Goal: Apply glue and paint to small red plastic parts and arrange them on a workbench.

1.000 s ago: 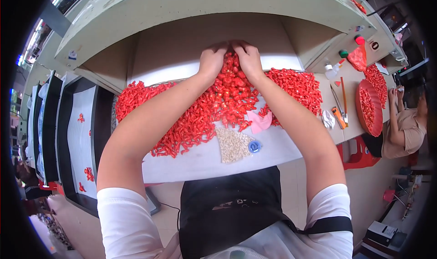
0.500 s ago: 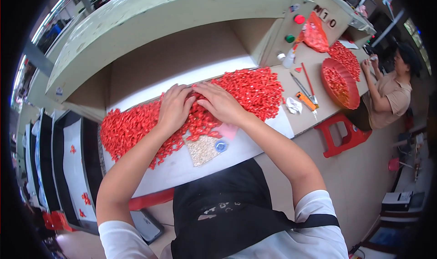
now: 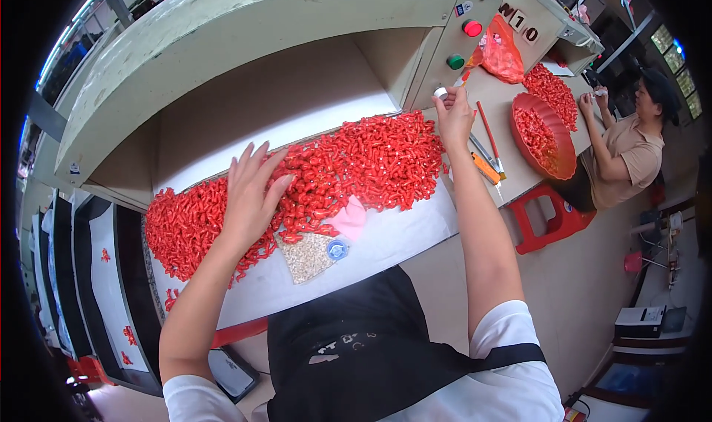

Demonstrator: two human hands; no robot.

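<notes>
A long heap of small red parts [image 3: 371, 159] covers the white worktop [image 3: 386, 240] in front of a pale green hood. My left hand [image 3: 252, 192] lies flat on the heap's middle, fingers spread, holding nothing. My right hand [image 3: 454, 114] has reached to the heap's right end, and its fingertips pinch a small white-capped bottle [image 3: 441, 93] standing by the hood's side panel. A pink scrap [image 3: 348, 218], a beige mesh pad [image 3: 305, 257] and a small blue round piece [image 3: 337, 250] lie at the heap's near edge.
Right of the bottle lie a red pen [image 3: 489, 129] and an orange cutter [image 3: 486, 168]. Beyond are a red bowl [image 3: 545, 133] of red parts and a red bag [image 3: 500, 51]. A red stool [image 3: 549, 214] stands below. A seated co-worker [image 3: 630, 147] works at the far right.
My right hand left the heap's middle and moved right to the small bottle. My left hand stayed on the heap, now with flat fingers. The view shifted right.
</notes>
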